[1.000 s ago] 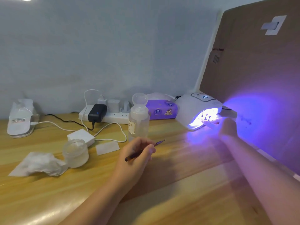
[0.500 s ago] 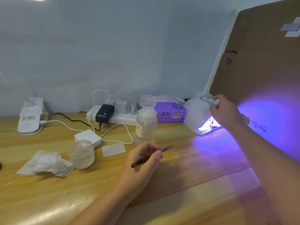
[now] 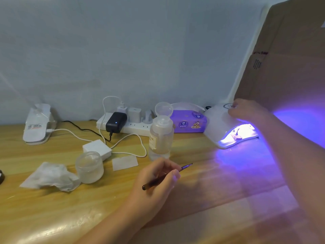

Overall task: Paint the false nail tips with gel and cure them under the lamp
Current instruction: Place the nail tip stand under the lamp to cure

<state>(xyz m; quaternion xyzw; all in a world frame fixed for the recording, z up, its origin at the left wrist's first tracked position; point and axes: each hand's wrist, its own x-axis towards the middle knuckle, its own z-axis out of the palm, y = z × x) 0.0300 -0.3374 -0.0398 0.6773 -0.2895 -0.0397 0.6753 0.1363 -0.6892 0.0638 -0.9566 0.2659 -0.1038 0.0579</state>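
A white curing lamp (image 3: 216,124) stands at the back right of the wooden table (image 3: 52,208) and glows violet. Inside its mouth I make out the false nail tips (image 3: 236,136) on a small holder, partly hidden by the glare. My right hand (image 3: 248,110) rests on top of the lamp, with a fingertip on the round control panel. My left hand (image 3: 154,184) lies on the table in front of me and pinches a thin brown gel brush (image 3: 163,176), tip pointing right toward the lamp.
A clear bottle (image 3: 161,138) with its cap flipped open stands behind my left hand. Left of it are a frosted jar (image 3: 89,167), a crumpled tissue (image 3: 51,176), white pads (image 3: 97,148) and cables. A power strip (image 3: 135,127) and purple pack (image 3: 188,123) line the wall. Cardboard (image 3: 290,67) leans at right.
My right hand has come out of the lamp's mouth and risen onto the lamp's top. The left hand keeps the brush in place. The view has shifted slightly.
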